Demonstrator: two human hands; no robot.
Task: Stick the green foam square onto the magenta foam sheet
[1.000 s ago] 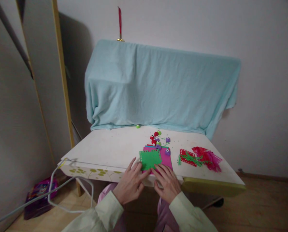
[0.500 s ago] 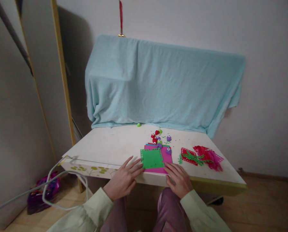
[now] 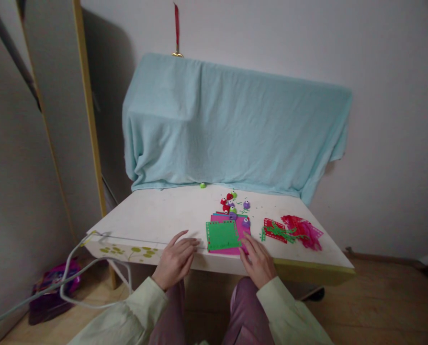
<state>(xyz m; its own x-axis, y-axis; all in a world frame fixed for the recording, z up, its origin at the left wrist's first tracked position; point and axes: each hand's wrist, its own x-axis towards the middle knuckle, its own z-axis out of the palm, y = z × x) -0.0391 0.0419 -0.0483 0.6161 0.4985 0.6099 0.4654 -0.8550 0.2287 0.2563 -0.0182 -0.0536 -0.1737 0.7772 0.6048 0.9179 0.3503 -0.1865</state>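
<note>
Left hand [image 3: 174,261] flat on table [image 3: 156,218], empty; right hand [image 3: 257,258] fingertips touch pink sheet [image 3: 243,230] under green sheet [image 3: 222,235]. Sheets likely light, floppy; pinch near edge.

place: home room, craft corner | floor: wood boards [image 3: 389,306] | walls: plain white | bench [image 3: 156,218]: low, white, leaf-print edge | cloth [image 3: 231,129]: pale blue, draped over something bulky behind bench | craft bits: coloured paper sheets [image 3: 223,235], small punches [image 3: 230,203], red scraps [image 3: 300,230] | cable [image 3: 73,282] trailing left

Bare table [image 3: 156,215] left of green sheet [image 3: 222,235]
</note>
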